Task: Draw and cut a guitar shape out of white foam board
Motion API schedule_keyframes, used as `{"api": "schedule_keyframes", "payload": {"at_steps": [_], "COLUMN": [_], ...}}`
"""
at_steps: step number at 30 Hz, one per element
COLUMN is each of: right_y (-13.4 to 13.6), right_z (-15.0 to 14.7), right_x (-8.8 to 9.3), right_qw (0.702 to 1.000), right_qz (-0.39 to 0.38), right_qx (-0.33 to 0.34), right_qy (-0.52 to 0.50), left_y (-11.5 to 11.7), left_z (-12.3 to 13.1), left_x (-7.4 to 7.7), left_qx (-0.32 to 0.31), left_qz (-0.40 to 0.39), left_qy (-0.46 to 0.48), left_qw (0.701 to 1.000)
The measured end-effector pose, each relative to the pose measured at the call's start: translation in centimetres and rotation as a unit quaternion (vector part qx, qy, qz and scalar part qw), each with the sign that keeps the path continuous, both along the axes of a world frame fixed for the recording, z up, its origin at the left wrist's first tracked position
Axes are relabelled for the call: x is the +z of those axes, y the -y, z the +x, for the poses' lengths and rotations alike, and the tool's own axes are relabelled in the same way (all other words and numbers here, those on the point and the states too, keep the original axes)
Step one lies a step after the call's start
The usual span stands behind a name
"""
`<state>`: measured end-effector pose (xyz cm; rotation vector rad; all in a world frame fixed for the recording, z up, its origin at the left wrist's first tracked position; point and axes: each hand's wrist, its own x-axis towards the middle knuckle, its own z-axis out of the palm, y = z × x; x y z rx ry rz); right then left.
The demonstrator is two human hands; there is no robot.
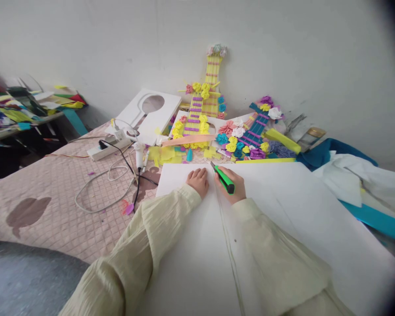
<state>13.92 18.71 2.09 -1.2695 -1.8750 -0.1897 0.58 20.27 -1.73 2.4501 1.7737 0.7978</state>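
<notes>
A large white board (191,245) lies before me, with dark lines running down it from its far edge. My right hand (236,184) is wrapped round a green and black utility knife (225,179). The knife's blade points away from me, close to the board's far edge by the top of the lines; whether it touches the surface I cannot tell. Just left of the lines, my left hand (199,181) rests on the board with its fingers stretched forward and holds nothing.
Guitar-shaped crafts with paper flowers (197,123) stand against the wall behind the board. A white glue gun (138,153), its cables and a power strip (108,148) lie to the left. White crumpled material (365,175) and a blue strip (378,221) are on the right.
</notes>
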Motion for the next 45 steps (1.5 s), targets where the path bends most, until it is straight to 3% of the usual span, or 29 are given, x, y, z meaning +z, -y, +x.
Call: {"api": "schedule_keyframes", "payload": {"at_steps": [6,32,45], "right_y": [-0.08,-0.17,0.07], "right_z": [-0.01,-0.01,-0.44], "right_x": [-0.34,-0.73,-0.10], "right_qw": [1.000,1.000,0.998], "right_qz": [0.003,0.010,-0.028], "right_qx": [-0.008,-0.007,-0.015], "right_qy": [0.005,-0.006,0.062], "left_y": [-0.35,-0.17,0.06], "left_z": [-0.02,0.12,0.43], "left_x": [-0.55,-0.40,-0.38], "left_qx": [0.001,0.014,0.028], "left_qz": [0.006,0.020,0.014], "left_qy": [0.001,0.012,0.028], "left_qw": [1.000,1.000,0.999]}}
